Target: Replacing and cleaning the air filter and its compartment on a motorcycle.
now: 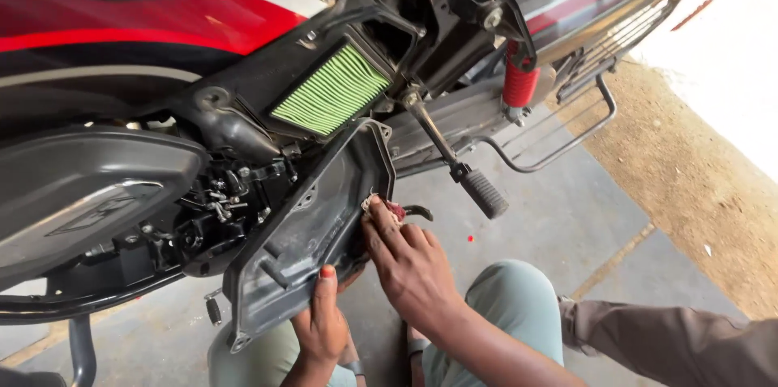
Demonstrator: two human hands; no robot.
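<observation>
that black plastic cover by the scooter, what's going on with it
A person crouched beside a red and black scooter holds a detached black plastic air-filter cover. The left hand grips its lower edge, thumb on the rim. The right hand presses a small reddish-white rag against the cover's inner edge. Above, the green pleated filter element sits exposed in its black housing.
</observation>
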